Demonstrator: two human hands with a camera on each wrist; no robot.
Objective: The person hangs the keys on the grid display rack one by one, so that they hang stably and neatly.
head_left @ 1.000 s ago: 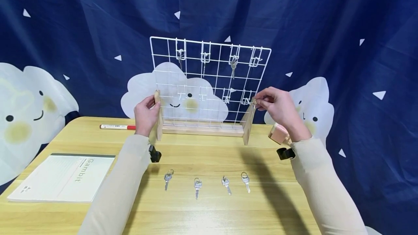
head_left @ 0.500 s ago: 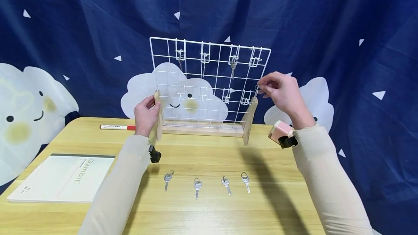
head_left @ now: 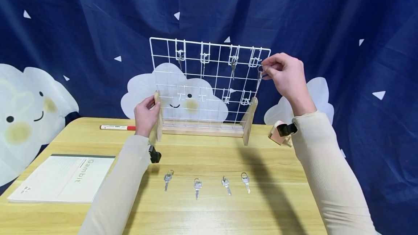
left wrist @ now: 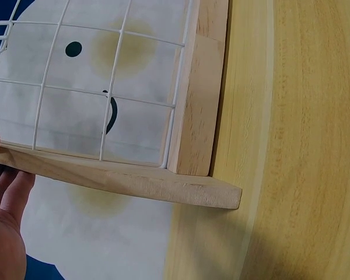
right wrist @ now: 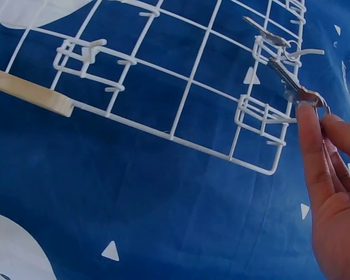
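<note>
A white wire grid rack (head_left: 204, 130) with a wooden base stands at the back of the table. My left hand (head_left: 146, 116) grips its left wooden side piece (left wrist: 163, 189), thumb on one face and fingers on the other. My right hand (head_left: 289, 79) pinches a key (right wrist: 290, 79) by its ring, just right of the top right hook (head_left: 255, 61). In the right wrist view, the key's blade points away from the fingertips, and the hook (right wrist: 262, 116) sits close beside them. Another key (head_left: 233, 69) hangs on the neighbouring hook. Thin keys also hang on the two top left hooks.
Several keys with rings lie in a row on the table, among them one key (head_left: 197, 188) near the middle. A notebook (head_left: 65, 178) lies at the left, a red-capped marker (head_left: 117, 127) behind it. A pink object (head_left: 277, 135) stands right of the rack.
My right hand has risen with the key from beside the lower right hook to the level of the top right hook. My left hand and the rack have stayed in place.
</note>
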